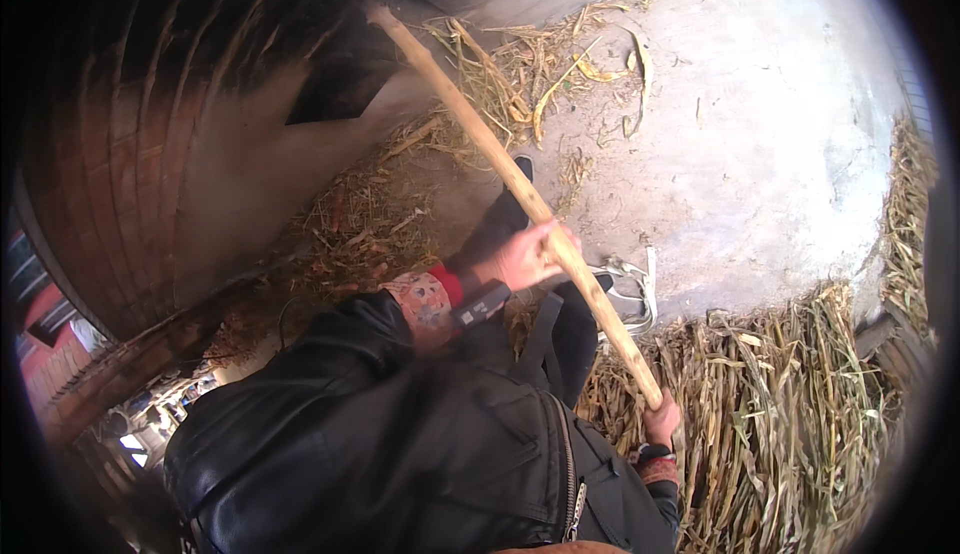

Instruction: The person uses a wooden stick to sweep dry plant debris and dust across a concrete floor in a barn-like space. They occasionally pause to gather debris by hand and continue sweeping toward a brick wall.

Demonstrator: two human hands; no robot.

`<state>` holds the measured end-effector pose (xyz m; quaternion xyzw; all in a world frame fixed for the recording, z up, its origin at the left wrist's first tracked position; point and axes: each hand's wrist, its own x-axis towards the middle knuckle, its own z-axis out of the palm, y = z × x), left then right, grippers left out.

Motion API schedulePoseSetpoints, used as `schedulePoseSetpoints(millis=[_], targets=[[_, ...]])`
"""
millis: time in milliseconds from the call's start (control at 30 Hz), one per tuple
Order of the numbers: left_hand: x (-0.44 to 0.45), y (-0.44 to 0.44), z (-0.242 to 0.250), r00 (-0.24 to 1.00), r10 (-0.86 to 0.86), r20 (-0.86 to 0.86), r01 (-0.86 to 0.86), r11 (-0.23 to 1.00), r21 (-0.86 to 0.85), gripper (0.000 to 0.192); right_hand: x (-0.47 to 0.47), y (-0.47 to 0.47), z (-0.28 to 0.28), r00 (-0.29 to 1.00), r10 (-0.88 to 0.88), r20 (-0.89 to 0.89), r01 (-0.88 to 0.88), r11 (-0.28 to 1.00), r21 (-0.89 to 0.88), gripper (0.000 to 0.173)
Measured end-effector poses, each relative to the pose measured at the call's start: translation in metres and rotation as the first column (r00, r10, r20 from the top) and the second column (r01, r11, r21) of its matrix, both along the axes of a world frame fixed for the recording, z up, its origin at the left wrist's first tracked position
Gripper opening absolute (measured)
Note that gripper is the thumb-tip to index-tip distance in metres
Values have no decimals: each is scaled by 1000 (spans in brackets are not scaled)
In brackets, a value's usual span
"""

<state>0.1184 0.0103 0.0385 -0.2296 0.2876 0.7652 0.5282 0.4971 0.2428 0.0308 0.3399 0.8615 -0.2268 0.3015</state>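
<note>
A long, peeled wooden pole runs slantwise across the view, from the dark wall at upper left down to the lower right. My left hand grips it around the middle, with a patterned cuff and a dark device at the wrist. At the pole's lower right end my right hand is closed around the wood. The far end lies close to a dark opening at the wall, and its exact contact cannot be told. Below the pole, white straps lie on the floor near my shoe.
Stacked dry corn stalks fill the lower right. Loose stalks and husks lie along the wall's foot, with more litter at the left. A brick wall stands at the left; a dark flat panel is near the pole's far end.
</note>
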Motion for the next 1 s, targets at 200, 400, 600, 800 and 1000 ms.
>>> schedulePoseSetpoints(millis=[200,400,600,800,1000], targets=[[101,75,5,946,-292,140,247,930,272,37,126,65,52,998,-62,31,53,972,230,27],[191,159,40,944,-306,125,251,910,330,33,205,154,114,1000,15,-3,-11,824,566,29],[243,222,110,939,-290,185,190,886,424,37,227,219,206,988,-135,-78,129,424,896,41],[267,247,191,911,-360,203,213,830,516,38,208,250,310,948,250,-196,179,88,980,40],[255,217,239,893,-322,314,77,797,600,38,132,242,414,883,452,-125,191,-102,976,33]])
